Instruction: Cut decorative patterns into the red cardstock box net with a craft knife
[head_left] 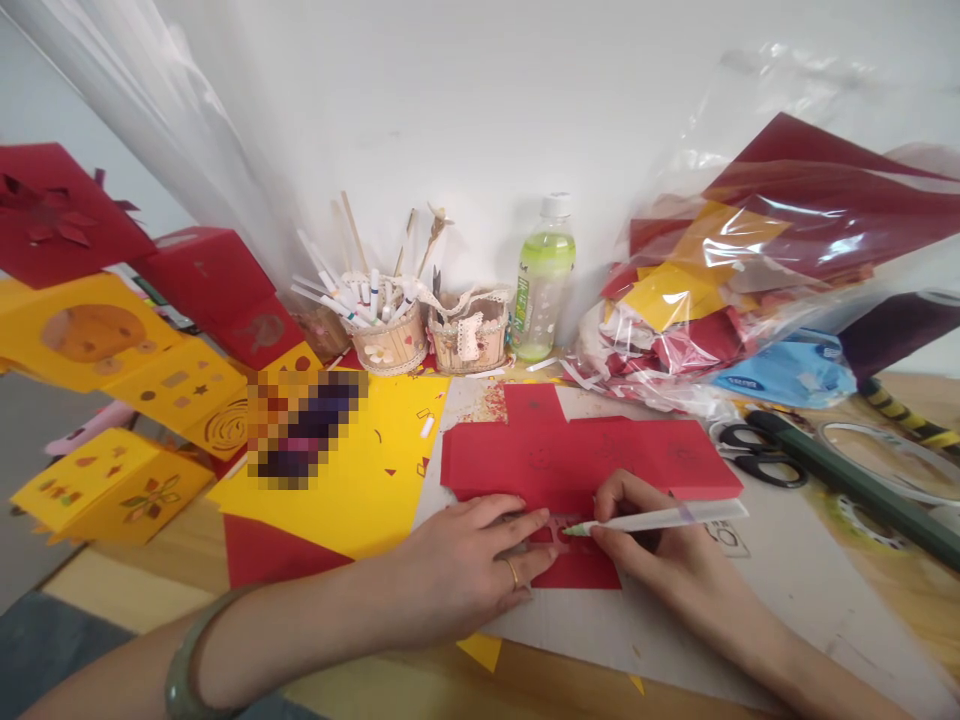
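Note:
A red paper cut-out point(487, 455), shaped like an unfolded box, lies on a grey board point(757, 600) in front of me. My left hand point(472, 560) rests on its lower flap with fingers stretched and spread. The fingertips press on a small see-through stencil point(556, 530) with cut-out shapes, partly hidden under the hand. In my right hand point(652, 545), a slim white pen point(667, 516) with a green tip is pinched between thumb and fingers. Its tip touches the stencil just right of my left fingertips. Faint drawn patterns show on the red panels.
Behind stand decorated baskets point(390, 340) of pens and a green drink bottle point(544, 280). A plastic bag point(675, 330) of paper scraps, black scissors point(765, 455) and a green rod point(862, 490) are at right. Yellow sheets point(352, 500) and paper boxes point(120, 490) lie left.

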